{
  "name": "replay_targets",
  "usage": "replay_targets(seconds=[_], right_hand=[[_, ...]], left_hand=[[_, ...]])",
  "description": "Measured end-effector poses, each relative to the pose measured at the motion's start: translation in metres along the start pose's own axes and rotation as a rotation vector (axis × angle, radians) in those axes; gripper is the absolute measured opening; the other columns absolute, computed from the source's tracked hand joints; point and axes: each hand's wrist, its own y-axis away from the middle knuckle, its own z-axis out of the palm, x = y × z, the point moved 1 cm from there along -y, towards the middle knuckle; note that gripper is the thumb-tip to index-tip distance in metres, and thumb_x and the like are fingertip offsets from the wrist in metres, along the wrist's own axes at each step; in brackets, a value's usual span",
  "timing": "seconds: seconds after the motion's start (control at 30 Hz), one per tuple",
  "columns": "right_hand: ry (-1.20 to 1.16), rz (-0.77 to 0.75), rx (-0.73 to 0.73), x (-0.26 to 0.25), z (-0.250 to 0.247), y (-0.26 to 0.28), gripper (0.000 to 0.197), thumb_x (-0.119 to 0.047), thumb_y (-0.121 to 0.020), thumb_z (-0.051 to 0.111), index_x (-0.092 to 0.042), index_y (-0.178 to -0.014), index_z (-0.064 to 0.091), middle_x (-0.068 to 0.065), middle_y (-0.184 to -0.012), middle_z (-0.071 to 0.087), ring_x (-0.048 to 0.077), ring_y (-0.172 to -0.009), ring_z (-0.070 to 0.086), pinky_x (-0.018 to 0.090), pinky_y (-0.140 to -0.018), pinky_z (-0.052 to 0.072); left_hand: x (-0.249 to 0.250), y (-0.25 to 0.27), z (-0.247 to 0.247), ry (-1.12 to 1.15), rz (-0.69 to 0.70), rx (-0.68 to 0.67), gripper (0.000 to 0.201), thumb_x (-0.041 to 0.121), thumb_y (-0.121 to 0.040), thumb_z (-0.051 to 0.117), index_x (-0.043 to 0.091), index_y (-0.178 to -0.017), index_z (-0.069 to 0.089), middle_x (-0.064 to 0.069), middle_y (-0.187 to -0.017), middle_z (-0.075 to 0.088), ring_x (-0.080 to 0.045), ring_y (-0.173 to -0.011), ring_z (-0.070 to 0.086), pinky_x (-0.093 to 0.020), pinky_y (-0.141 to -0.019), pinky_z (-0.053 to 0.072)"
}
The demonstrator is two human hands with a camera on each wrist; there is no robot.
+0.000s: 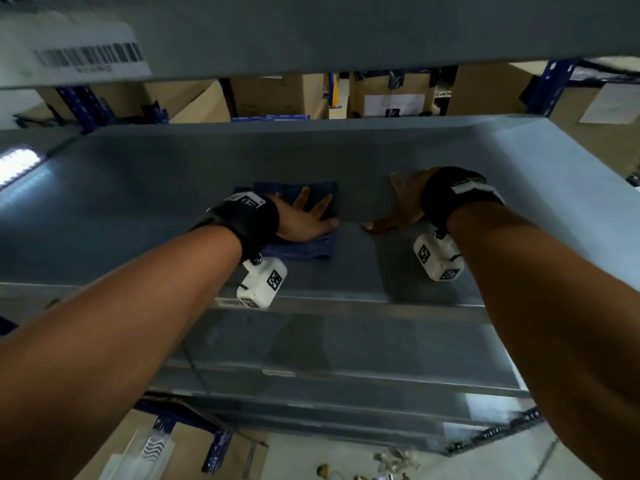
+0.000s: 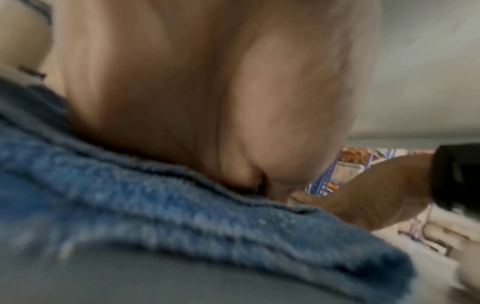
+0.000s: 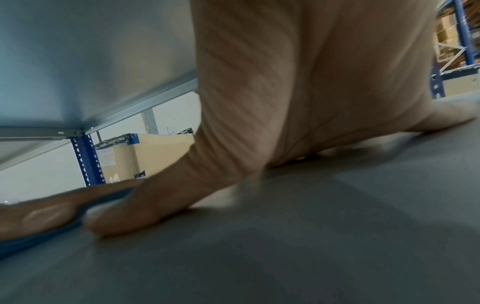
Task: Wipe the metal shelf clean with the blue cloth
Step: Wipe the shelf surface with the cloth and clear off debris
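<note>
Cloth folded, flat on shelf, mid-depth, left of centre. Pinned under left hand, fingers straight and spread, pressing rather than gripping, likely to spread pressure for wiping. Right hand just beside, flat on bare metal, holding nothing, probably bracing the reach.

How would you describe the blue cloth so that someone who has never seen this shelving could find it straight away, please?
Find the grey metal shelf that both arms reach onto. Near its middle, the blue cloth lies folded flat under the left hand, whose fingers are spread over it. It is the only blue fabric on the shelf; the right hand beside it presses bare metal.
</note>
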Motion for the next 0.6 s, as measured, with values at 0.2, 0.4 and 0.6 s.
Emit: replay_targets(seconds=[0.2, 0.4, 0.6], right_hand=[[0.005, -0.05, 0.021, -0.005, -0.01, 0.021, 0.143, -0.107, -0.023, 0.052, -0.031, -0.144, 0.04, 0.003, -0.138, 0.055, 0.03, -0.114, 0.058, 0.046, -0.105, 0.046], [-0.001, 0.0, -0.061, -0.004, -0.01, 0.023, 0.157, -0.109, -0.026, 0.045, -0.028, -0.157, 0.015, 0.011, -0.155, 0.037, 0.033, -0.134, 0.045, 0.046, -0.115, 0.035], [0.048, 0.073, -0.024, -0.008, -0.013, 0.036, 0.14, -0.094, -0.06, 0.05, -0.011, -0.159, -0.003, 0.018, -0.164, 0.013, 0.038, -0.148, 0.022, 0.044, -0.122, 0.02]], left_hand=[[-0.012, -0.047, -0.029, -0.145, -0.072, 0.001, 0.07, 0.059, -0.105, 0.017, 0.022, -0.162, -0.003, -0.008, -0.168, -0.012, -0.035, -0.155, -0.004, -0.053, -0.123, 0.003], [-0.008, -0.045, -0.028, -0.059, -0.092, -0.018, 0.072, 0.059, -0.105, 0.017, 0.022, -0.161, -0.009, -0.01, -0.167, -0.015, -0.036, -0.155, -0.007, -0.052, -0.122, 0.001], [-0.033, -0.005, 0.001, 0.017, -0.084, -0.116, 0.072, 0.075, -0.096, 0.014, 0.044, -0.158, -0.006, -0.001, -0.168, -0.014, -0.039, -0.153, -0.012, -0.056, -0.121, -0.004]])
